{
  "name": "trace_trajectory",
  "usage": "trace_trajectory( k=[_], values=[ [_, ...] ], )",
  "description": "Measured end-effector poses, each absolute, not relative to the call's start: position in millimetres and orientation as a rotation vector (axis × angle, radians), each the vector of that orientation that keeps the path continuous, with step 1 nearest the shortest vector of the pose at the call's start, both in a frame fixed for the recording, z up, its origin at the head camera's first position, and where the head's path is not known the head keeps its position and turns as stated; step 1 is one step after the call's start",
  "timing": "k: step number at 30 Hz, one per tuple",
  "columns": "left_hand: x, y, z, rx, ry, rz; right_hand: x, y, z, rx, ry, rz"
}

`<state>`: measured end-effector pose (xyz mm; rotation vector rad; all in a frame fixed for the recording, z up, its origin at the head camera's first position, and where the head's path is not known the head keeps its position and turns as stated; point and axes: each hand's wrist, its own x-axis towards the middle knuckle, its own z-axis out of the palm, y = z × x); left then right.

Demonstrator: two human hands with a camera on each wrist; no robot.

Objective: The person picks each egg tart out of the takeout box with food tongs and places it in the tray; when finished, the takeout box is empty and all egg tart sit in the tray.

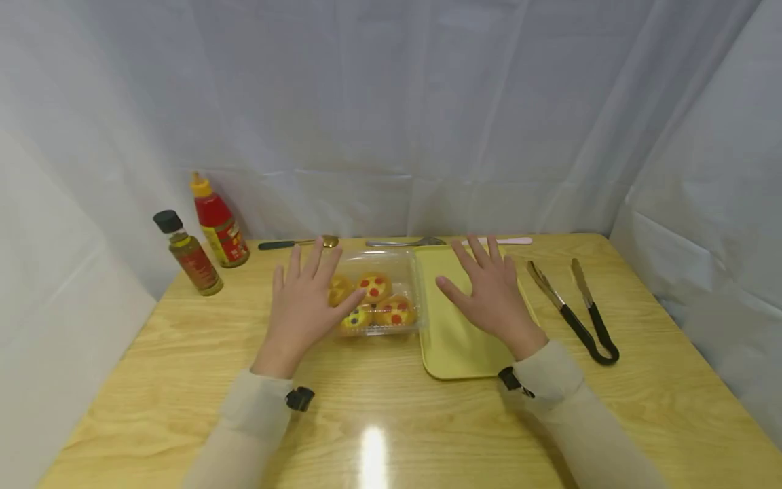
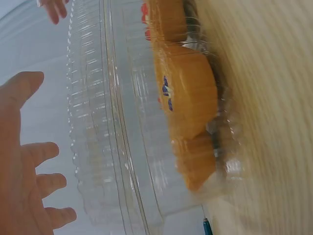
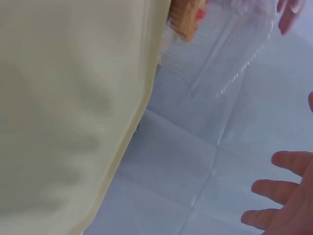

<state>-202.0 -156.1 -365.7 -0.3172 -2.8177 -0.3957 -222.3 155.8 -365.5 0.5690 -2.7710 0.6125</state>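
My left hand [image 1: 302,309] is held palm down with its fingers spread, overlapping the left side of a clear plastic container [image 1: 400,265]. Inside the container sit several small round pastries [image 1: 396,311] with red or blue dots on top. In the left wrist view the container's ridged edge [image 2: 93,122] stands beside the fingers, and nothing is in that hand. Over the pale yellow tray [image 1: 455,346], my right hand [image 1: 491,292] is spread palm down. The right wrist view shows its fingers [image 3: 276,190] straight, apart from the tray and holding nothing.
A sauce bottle [image 1: 221,227] with a yellow cap and a black-capped oil bottle [image 1: 194,261] stand at the left. Along the back edge lie a spoon [image 1: 281,245], a fork [image 1: 397,243] and a pink-handled utensil [image 1: 516,240]. Black-handled tongs [image 1: 580,329] lie right of the tray.
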Motion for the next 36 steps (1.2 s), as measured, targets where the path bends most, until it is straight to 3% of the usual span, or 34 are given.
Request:
trace_trajectory(
  k=[12, 36],
  values=[
    [-192.5, -172.4, -366.4, -0.335, -2.735, -0.420, -215.7, 133.8, -374.3, 0.814, -2.576, 0.761],
    [-171.4, -206.1, -386.9, -0.097, -2.739, -0.971, -213.8, 76.5, -366.2, 1.131, -2.489, 0.679]
  ],
)
